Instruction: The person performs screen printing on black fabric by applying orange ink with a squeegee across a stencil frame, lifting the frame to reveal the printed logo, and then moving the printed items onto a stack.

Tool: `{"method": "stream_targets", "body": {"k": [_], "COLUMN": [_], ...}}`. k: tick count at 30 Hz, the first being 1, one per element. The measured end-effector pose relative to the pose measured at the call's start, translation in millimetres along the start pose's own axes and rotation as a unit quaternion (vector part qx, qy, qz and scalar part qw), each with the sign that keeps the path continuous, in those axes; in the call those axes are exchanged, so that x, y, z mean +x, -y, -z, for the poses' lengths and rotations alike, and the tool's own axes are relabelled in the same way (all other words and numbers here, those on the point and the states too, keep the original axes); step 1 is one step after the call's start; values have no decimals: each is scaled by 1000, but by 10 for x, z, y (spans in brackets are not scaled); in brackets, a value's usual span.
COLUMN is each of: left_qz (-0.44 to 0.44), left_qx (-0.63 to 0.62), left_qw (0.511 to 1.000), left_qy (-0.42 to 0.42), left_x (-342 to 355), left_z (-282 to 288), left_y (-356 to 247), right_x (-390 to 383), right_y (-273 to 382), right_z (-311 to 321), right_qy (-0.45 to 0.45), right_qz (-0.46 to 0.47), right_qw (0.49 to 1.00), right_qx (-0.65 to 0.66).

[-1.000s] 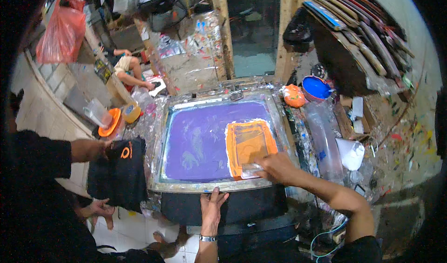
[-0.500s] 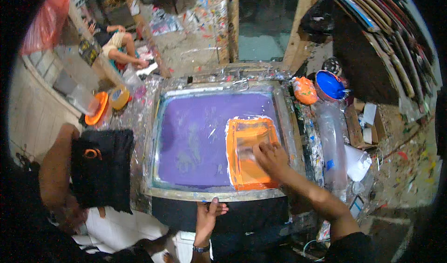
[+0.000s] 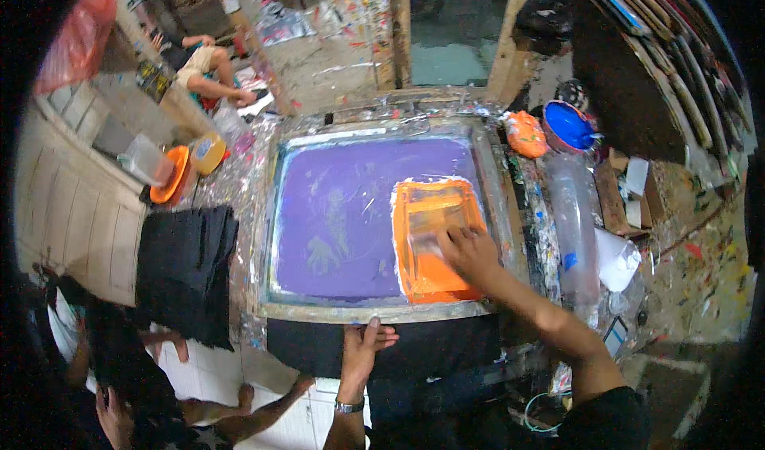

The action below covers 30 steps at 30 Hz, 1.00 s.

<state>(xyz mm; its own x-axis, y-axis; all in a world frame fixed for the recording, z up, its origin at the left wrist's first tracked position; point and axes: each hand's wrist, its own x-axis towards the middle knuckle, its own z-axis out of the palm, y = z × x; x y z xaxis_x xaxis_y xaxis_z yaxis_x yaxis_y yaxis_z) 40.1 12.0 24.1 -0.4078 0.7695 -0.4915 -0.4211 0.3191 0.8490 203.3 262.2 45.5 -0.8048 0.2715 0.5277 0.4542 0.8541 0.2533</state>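
A purple printing screen (image 3: 327,211) in a worn frame (image 3: 307,311) lies before me over black cloth (image 3: 307,346). Orange ink (image 3: 446,279) covers a rectangle on its right side, edged in white. My right hand (image 3: 472,257) is closed around a squeegee (image 3: 428,244), blurred and partly hidden by the fingers, pressed to the orange patch. At the near edge of the frame, my left hand (image 3: 363,356) grips the rim, thumb on top and fingers below. A watch sits on that wrist.
Black fabric pieces (image 3: 187,267) are stacked left of the screen. A co-worker's hand (image 3: 115,418) shows at lower left; another person (image 3: 211,72) sits farther back. An orange-smeared bundle (image 3: 527,135), a blue paint tub (image 3: 568,126) and a clear plastic roll (image 3: 572,227) stand at right.
My right hand keeps the squeegee on the orange patch, with its lower part now more evenly orange. The co-worker's arm and an orange-marked black cloth have left the stack toward lower left.
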Motion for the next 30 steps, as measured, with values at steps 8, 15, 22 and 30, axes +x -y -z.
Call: {"method": "stream_targets", "body": {"k": [8,15,22,30], "left_qz": [-6,-3,-3,24], "left_qx": [2,6,-2,-5], "left_qw": [1000,1000,1000,1000], "left_qy": [-6,3,-13,11], "left_x": [-56,5,-80,-40], "left_z": [40,-23,98,10], "left_y": [-20,-7,13,-30], "right_x": [501,0,450,337], "right_y": [-322,-183,-134,-365], "right_z": [316,-39,601,-168], "right_qy": [99,-67,344,12], "right_qz": [21,-14,-6,-38], "right_qw": [958,998,912,997], "right_qx": [269,13,225,68]}}
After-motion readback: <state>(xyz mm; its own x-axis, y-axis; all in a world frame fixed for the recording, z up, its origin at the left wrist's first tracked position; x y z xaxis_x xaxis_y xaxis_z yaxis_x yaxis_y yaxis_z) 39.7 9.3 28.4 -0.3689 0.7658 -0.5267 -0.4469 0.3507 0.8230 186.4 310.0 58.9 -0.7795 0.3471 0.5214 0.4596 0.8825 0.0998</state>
